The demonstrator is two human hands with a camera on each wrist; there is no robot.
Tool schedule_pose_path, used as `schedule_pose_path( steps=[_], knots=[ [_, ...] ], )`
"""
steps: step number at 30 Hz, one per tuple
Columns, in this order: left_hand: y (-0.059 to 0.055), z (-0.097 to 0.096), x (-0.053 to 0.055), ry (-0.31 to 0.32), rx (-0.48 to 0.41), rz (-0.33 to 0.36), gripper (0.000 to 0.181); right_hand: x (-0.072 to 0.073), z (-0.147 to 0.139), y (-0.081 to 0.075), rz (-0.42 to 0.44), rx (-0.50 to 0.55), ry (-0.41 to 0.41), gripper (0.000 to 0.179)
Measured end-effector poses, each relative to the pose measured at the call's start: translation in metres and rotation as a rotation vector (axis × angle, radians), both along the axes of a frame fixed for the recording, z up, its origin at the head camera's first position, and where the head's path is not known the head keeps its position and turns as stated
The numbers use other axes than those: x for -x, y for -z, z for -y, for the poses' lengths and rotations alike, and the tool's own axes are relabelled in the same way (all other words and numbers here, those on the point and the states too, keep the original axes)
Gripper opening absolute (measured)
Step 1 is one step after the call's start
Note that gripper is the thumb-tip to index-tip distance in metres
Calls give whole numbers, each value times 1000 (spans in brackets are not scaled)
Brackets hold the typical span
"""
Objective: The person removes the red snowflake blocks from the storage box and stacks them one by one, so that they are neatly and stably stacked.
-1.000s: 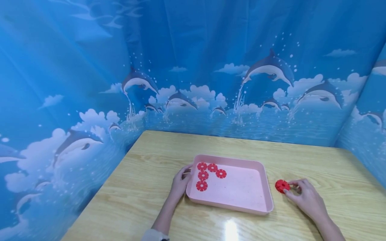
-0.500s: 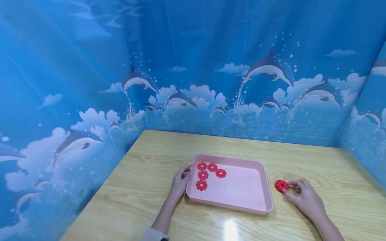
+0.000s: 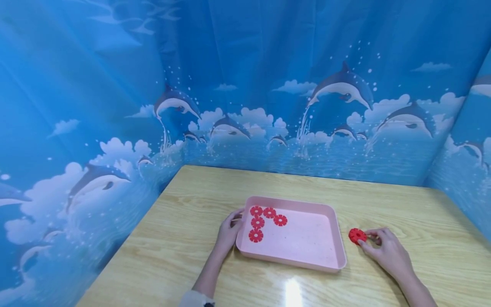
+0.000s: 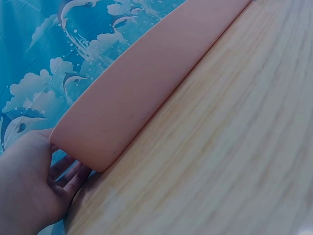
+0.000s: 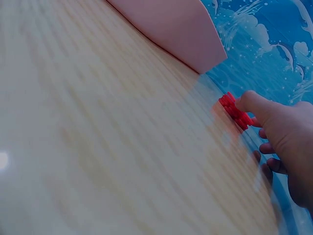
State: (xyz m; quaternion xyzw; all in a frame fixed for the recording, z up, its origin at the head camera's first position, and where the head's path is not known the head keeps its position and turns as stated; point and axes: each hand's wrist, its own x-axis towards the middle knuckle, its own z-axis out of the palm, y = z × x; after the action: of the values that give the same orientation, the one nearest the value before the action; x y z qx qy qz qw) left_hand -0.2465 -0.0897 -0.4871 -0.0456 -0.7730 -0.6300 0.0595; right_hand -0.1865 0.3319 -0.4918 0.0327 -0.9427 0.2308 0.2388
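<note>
My right hand (image 3: 388, 250) pinches a small stack of red notched plastic discs, snowflake-style building discs (image 3: 357, 236), between thumb and fingers. The stack is just right of a shallow pink tray (image 3: 337, 236); its layered edges (image 5: 234, 111) show in the right wrist view, at or close above the tabletop. On the tray's left, my left hand (image 3: 229, 232) touches the outer wall with its fingers; the left wrist view shows the hand (image 4: 29, 178) at the tray's corner, fingertips partly hidden. Several single red discs (image 3: 258, 222) lie flat in the tray's left part.
The wood-grain table (image 3: 207, 192) extends around the tray on all sides. A blue curtain printed with dolphins (image 3: 245, 85) hangs behind the table and along its left and right sides. A bright light reflection lies on the tabletop in front of the tray.
</note>
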Motion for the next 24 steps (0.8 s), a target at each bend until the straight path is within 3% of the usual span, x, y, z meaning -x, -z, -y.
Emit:
schedule_pose_path(
  steps=[8,17,24],
  knots=[
    [0,1,-1,9,-9,-7,34,0,0,1,-18,6,-2,32],
    [-35,-4,-21,23,-14,-31,33,-1,1,0,-3,7,4,32],
    [-38,-5,-24,18,-14,-26,33,-1,1,0,-13,6,7,32]
  ],
)
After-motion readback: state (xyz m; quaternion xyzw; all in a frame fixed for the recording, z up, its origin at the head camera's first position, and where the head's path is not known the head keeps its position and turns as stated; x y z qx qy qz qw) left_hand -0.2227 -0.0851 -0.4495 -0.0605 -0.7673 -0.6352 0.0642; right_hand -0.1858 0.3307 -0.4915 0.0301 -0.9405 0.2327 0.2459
